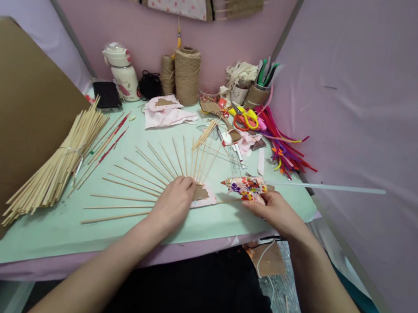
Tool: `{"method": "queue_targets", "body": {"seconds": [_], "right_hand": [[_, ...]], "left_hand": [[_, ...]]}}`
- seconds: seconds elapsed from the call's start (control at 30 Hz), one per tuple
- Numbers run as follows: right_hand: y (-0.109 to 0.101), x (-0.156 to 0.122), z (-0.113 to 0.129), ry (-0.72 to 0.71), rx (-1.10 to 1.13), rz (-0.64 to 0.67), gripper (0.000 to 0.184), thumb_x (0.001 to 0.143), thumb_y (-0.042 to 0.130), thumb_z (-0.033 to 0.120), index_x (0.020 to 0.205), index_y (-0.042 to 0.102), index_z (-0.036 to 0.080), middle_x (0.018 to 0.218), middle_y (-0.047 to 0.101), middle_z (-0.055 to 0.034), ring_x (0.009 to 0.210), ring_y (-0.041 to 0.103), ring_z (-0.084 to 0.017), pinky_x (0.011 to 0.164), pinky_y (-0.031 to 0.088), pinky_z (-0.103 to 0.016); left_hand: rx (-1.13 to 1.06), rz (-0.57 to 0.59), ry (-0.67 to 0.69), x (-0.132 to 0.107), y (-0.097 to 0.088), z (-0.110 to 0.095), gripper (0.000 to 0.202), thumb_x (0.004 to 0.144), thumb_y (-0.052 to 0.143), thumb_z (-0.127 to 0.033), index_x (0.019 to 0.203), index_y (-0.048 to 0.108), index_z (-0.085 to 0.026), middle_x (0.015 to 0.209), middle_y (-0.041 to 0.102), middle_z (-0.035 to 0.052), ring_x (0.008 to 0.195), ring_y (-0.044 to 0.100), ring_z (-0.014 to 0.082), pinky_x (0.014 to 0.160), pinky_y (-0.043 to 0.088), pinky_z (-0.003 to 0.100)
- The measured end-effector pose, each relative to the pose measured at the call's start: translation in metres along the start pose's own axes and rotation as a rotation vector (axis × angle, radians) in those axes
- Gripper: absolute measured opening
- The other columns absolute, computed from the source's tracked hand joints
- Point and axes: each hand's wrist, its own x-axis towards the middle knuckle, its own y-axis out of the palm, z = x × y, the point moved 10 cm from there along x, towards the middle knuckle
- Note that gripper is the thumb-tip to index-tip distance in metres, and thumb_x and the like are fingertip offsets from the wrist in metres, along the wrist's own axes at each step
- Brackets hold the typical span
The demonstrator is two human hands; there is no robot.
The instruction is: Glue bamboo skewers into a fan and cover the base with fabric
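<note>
Half-round brown cardboard piece edged in pink-and-white cloth [201, 193]: flat near the middle of the pale-green-covered bench [215, 223], towards the near edge. Thin tan wooden sticks [115, 218] radiate from it in a fan, left to far side, spacing uneven, a few angled closer together.

Progress, judged from the layout: partway. Left and far arc well filled; right side sparse, at least one stick running right below the glue gun. That right part reads as what is left. Whether every stick is fixed, cannot tell.

Left hand [174, 201] lies over the piece's left part, covering many stick ends. Grip: fingers curled down, tips hidden; pressing or pinching, cannot tell.

Right hand [275, 208] just right of the piece. Grip: wrapped round the handle of a floral-patterned glue gun [246, 185], nozzle pointing left, apart from the cardboard. Long translucent glue stick [344, 189] juts out right from its rear.

Farther out: short bundle of pale sticks [205, 135] beyond the fan; big tied bundle of pale wooden sticks [63, 157] at left; red and purple fuzzy stems [284, 146] far right; tall brown twine spool [186, 76] at the far side.
</note>
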Motion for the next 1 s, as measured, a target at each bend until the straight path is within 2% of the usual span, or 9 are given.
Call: {"method": "queue_targets", "body": {"seconds": [0.17,0.27,0.33,0.47,0.7,1.0], "right_hand": [[0.025,-0.005,0.009,0.052,0.038,0.186,0.035,0.071,0.068,0.053,0.065,0.062,0.019,0.056,0.059,-0.0012,0.05,0.046,-0.014,0.047,0.034,-0.026],[0.022,-0.006,0.013,0.021,-0.014,0.158,0.036,0.07,0.068,0.053,0.058,0.055,0.021,0.05,0.052,0.0017,0.048,0.042,-0.013,0.046,0.031,-0.025],[0.019,-0.006,0.013,-0.016,-0.041,0.122,0.035,0.07,0.068,0.052,0.059,0.057,0.02,0.05,0.05,0.0024,0.05,0.044,-0.013,0.046,0.032,-0.025],[0.02,-0.006,0.01,-0.034,-0.039,0.107,0.032,0.071,0.068,0.05,0.071,0.067,0.018,0.058,0.057,0.0004,0.059,0.052,-0.018,0.052,0.039,-0.026],[0.026,-0.007,0.012,-0.056,-0.014,0.124,0.034,0.076,0.065,0.05,0.08,0.069,0.017,0.07,0.065,-0.0026,0.07,0.059,-0.022,0.057,0.044,-0.028],[0.028,-0.009,0.013,-0.058,-0.001,0.14,0.034,0.077,0.063,0.051,0.078,0.067,0.017,0.067,0.062,-0.0015,0.065,0.057,-0.019,0.058,0.044,-0.029]], "left_hand": [[-0.032,-0.015,-0.002,-0.001,0.0,0.0,0.031,0.096,0.036,-0.011,0.109,0.065,-0.009,0.108,0.061,0.014,0.103,0.053,0.0242,0.093,0.046,0.038],[-0.039,-0.025,0.004,-0.001,0.0,0.0,0.032,0.095,0.035,-0.009,0.109,0.065,-0.01,0.108,0.061,0.0143,0.103,0.053,0.0248,0.092,0.047,0.039],[-0.034,-0.023,0.006,-0.001,0.0,0.0,0.032,0.095,0.036,-0.009,0.109,0.065,-0.009,0.108,0.061,0.0146,0.103,0.053,0.0249,0.092,0.047,0.039],[-0.031,-0.022,0.009,-0.001,0.0,-0.001,0.031,0.096,0.037,-0.011,0.11,0.065,-0.008,0.11,0.061,0.0149,0.101,0.053,0.0246,0.092,0.047,0.039],[-0.035,-0.045,0.006,-0.002,-0.001,0.0,0.032,0.097,0.036,-0.011,0.111,0.065,-0.009,0.11,0.063,0.014,0.103,0.055,0.0234,0.094,0.047,0.038],[-0.012,-0.067,0.018,-0.004,-0.002,0.001,0.032,0.096,0.039,-0.012,0.117,0.062,-0.008,0.113,0.063,0.014,0.103,0.056,0.0233,0.097,0.046,0.037]]}}
